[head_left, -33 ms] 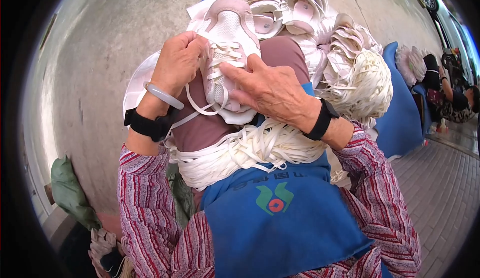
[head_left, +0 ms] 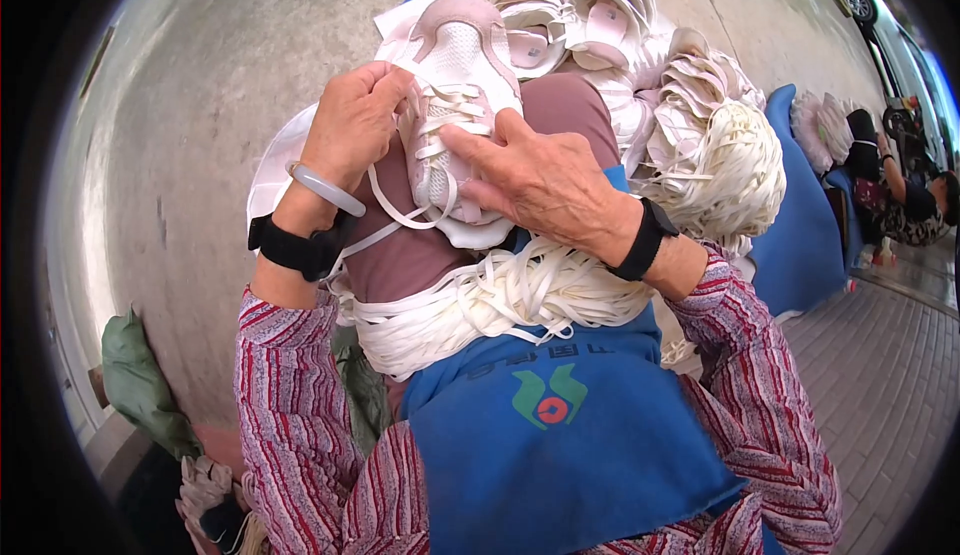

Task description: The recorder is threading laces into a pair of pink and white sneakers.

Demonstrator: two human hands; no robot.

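Note:
A white and pale pink shoe upper (head_left: 462, 45) lies over my knee, its toe pointing away from me. A white shoelace (head_left: 400, 217) zigzags through its eyelets, and a loose loop hangs at its lower left. My left hand (head_left: 355, 120), wearing a pale bangle, pinches at the upper's left edge beside the lacing. The lace appears to run up to those fingers, though the pinch partly hides it. From the right, my right hand (head_left: 555, 180) grips the upper, index finger on the lacing and thumb lower down. Across my lap lies a thick bundle of white laces (head_left: 500, 295).
Stacked shoe uppers (head_left: 610, 20) lie beyond my knees and to the right. A second lace bundle (head_left: 735, 170) hangs beside them. My blue apron (head_left: 560, 475) covers my lap. A green sack (head_left: 145, 385) stands at left; another person (head_left: 905, 190) sits at far right.

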